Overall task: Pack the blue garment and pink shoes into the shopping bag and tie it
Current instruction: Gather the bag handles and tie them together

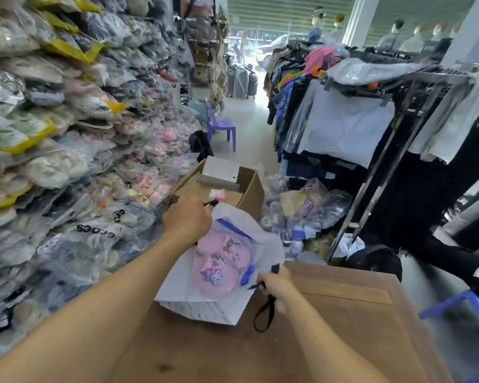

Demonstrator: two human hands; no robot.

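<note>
Inside a crowded clothing shop, a white shopping bag (pixel 205 308) lies on a brown tabletop (pixel 329 327) between stacked packaged shoes (pixel 53 134) and garment racks (pixel 398 111). The left hand (pixel 187 218) fingers grip one black handle at the far rim; the right hand (pixel 277 288) fingers clasp the near handle. Pink shoes (pixel 219 261) sit inside, toes toward the viewer, bag mouth open away
</note>
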